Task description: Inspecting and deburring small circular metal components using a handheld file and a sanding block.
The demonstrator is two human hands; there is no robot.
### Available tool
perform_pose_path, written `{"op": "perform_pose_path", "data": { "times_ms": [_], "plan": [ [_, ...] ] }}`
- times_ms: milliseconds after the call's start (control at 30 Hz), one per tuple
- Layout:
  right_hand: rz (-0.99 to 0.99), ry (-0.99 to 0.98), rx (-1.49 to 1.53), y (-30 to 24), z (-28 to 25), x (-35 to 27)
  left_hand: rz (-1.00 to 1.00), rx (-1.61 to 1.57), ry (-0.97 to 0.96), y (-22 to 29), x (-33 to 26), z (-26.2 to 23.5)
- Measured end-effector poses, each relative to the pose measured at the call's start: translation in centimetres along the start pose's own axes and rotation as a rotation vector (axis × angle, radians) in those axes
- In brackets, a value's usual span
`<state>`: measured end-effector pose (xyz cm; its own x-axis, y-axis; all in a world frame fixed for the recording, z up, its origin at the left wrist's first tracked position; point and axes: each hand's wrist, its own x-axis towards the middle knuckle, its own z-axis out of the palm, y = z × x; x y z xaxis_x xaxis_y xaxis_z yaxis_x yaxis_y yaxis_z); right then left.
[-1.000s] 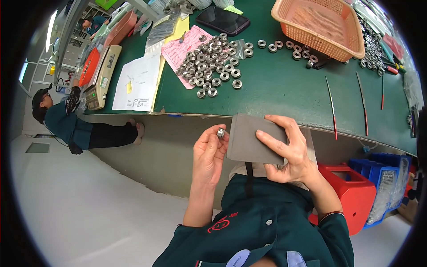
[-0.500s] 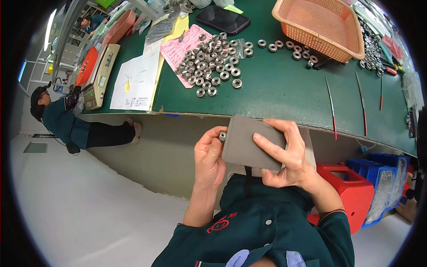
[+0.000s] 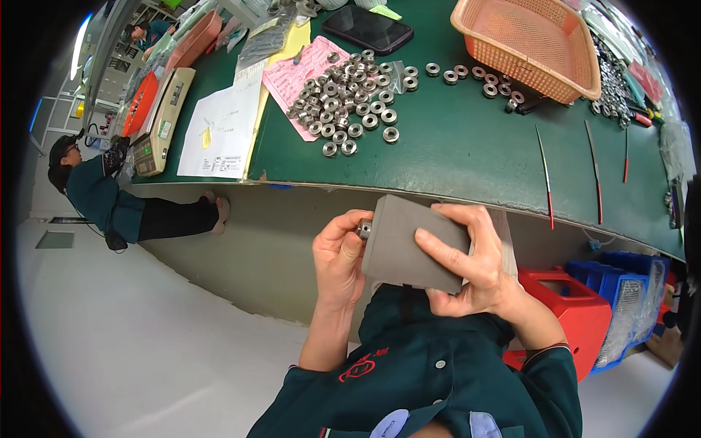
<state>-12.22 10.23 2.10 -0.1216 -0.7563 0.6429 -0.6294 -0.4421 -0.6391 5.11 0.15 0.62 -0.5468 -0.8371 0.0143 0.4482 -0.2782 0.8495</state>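
The left hand point(image 3: 338, 257) was closed around one small metal ring point(image 3: 363, 229), pinched at the fingertips and pressed against the left edge of a grey sheet point(image 3: 410, 242). The right hand point(image 3: 467, 263) gripped that single sheet from the other side, fingers spread over its face and thumb along the top. Both hands were held below the near edge of the green surface point(image 3: 453, 146), in front of the person's dark green jacket.

On the surface lay a loose heap of metal rings point(image 3: 349, 102), roughly three dozen, partly on one pink paper point(image 3: 303, 77); a further row of about eight rings point(image 3: 467, 77) ran toward one orange basket point(image 3: 529, 44). Three thin red-handled tools point(image 3: 544, 175) lay well apart to the right. One dark phone point(image 3: 367, 28) sat at the far edge, one white sheet of paper point(image 3: 219, 131) to the left, and one beige calculator-like device point(image 3: 164, 109) just beside it. One red bin point(image 3: 566, 310) and one blue bin point(image 3: 624, 292) stood under the surface at right. Another person point(image 3: 95, 197) in dark green stood at far left.

Compared with half a second earlier, the ring and sheet remained in the same grip; the left thumb had curled a little closer over the ring, and the sheet was tilted slightly more toward the right.
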Motion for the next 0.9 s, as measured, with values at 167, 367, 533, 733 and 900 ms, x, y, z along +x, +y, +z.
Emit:
{"op": "perform_pose_path", "data": {
  "times_ms": [167, 367, 533, 733, 900],
  "plan": [
    [0.010, 0.028, -0.020, 0.3, -0.1, 0.2, 0.093, 0.031, -0.021, -0.1, 0.2, 0.2],
    [-0.006, 0.019, 0.014, 0.0, 0.1, 0.0, 0.082, 0.041, 0.005, 0.0, -0.2, 0.0],
    [-0.054, -0.020, 0.069, -0.9, 0.5, -0.1, 0.071, 0.064, 0.038, 0.3, 0.0, -0.2],
    [-0.033, -0.020, 0.058, -0.7, 0.1, 0.3, 0.058, 0.063, 0.031, 0.4, 0.0, -0.4],
    [-0.014, 0.021, -0.014, 0.0, 0.1, 0.6, 0.086, 0.049, -0.002, 0.0, 0.1, -1.0]
  ]
}}
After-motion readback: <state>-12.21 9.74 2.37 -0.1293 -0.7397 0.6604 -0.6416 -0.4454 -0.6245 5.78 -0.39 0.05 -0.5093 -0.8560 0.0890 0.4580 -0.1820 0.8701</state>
